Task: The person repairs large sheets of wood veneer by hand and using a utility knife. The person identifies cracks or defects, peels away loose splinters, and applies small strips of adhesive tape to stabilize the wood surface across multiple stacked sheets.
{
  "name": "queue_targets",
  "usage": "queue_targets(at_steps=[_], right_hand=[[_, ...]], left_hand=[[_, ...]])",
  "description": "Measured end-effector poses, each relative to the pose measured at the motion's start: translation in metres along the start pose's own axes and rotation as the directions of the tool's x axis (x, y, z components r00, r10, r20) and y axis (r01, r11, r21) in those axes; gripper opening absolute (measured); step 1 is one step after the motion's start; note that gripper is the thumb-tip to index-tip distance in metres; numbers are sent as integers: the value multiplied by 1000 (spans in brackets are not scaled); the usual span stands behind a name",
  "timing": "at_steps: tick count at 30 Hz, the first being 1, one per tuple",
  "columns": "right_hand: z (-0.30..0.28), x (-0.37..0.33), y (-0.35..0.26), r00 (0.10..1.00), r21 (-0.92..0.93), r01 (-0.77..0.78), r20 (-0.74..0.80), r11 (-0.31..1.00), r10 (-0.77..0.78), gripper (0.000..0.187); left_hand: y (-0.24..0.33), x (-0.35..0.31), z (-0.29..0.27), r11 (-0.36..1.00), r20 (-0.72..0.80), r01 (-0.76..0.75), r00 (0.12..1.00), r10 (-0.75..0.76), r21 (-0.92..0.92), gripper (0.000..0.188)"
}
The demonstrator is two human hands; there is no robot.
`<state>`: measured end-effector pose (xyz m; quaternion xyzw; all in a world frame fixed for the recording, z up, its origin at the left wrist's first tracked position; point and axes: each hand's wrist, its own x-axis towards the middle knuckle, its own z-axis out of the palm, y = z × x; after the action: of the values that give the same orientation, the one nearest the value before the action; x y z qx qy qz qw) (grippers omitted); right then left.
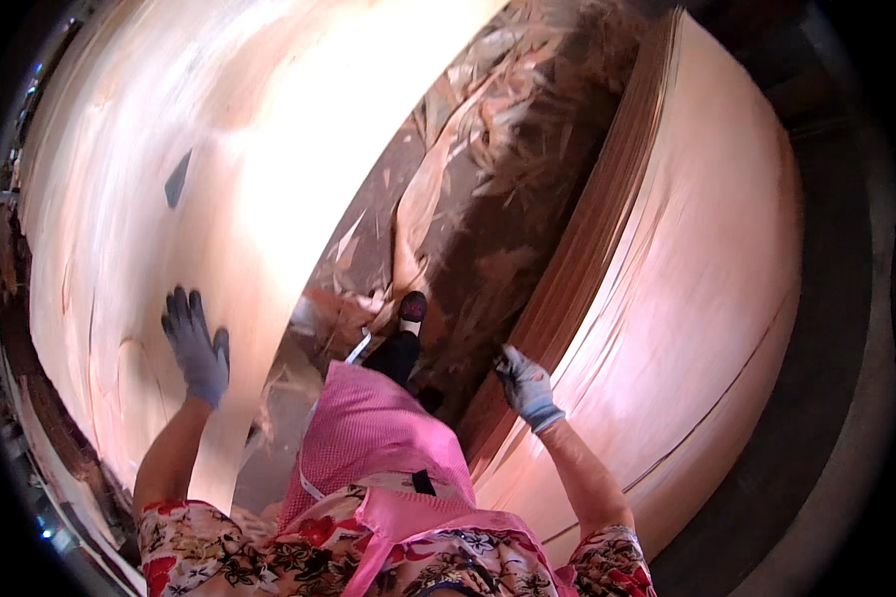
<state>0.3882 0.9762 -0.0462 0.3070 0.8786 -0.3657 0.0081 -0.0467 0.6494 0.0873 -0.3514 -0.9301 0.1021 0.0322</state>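
My left hand (197, 353), in a grey glove, lies flat with fingers stretched out on a broad, pale wood veneer sheet (119, 259). A dark, pointed patch, a hole or a scrap, shows farther up that sheet. On the other side, my right hand (528, 386), in a grey glove with a blue cuff, is closed beside the layered edge of a tall stack of veneer sheets (707, 199). Its fingers curl inward, and what they hold, if anything, is hidden.
Between the two veneer surfaces runs a narrow floor strip littered with torn veneer scraps (508, 109). One long curled strip (423, 204) lies near my dark shoe (413, 308). My pink apron (378, 428) hangs between the surfaces. Dark floor (816, 398) borders the right stack.
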Motion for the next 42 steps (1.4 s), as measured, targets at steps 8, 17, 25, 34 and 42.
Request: queue_targets(at_steps=[8,17,25,34,42], right_hand=[[-61,116,11,980,-137,-153,108,979,168,39],[-224,423,-113,792,-230,560,-133,796,-596,40],[-248,648,-216,529,-453,785,138,422,-837,50],[-222,724,-215,425,-413,857,231,307,-875,58],[-225,706,-203,478,-448,824,219,347,-851,61]], left_hand=[[-7,19,-4,990,86,-25,996,37,-136,80],[50,86,-47,879,1,272,955,-295,-393,63],[112,139,-22,853,17,521,854,-521,-41,80],[113,138,-23,836,-20,539,839,-544,-103,76],[117,147,-28,806,-26,562,817,-576,-189,75]])
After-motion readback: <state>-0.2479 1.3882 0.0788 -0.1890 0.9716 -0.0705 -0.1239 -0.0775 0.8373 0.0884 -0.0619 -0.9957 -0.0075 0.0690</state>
